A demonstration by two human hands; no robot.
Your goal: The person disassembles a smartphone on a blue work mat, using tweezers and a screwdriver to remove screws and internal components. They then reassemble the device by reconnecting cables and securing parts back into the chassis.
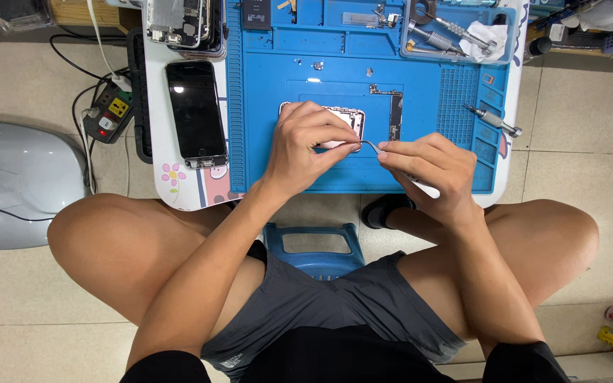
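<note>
My left hand (306,145) grips a silver phone housing (349,119) lying on the blue work mat (271,106); most of the housing is hidden under my fingers. My right hand (431,170) pinches thin metal tweezers (372,146), whose curved tips reach the housing's lower right edge beside my left fingertips. A narrow circuit board (394,113) lies on the mat just right of the housing.
A detached black phone screen (195,112) lies left of the mat on the small white table (179,184). A screwdriver (494,120) rests at the mat's right. More drivers sit in a tray (455,32) at the back. A power strip (110,113) is on the floor.
</note>
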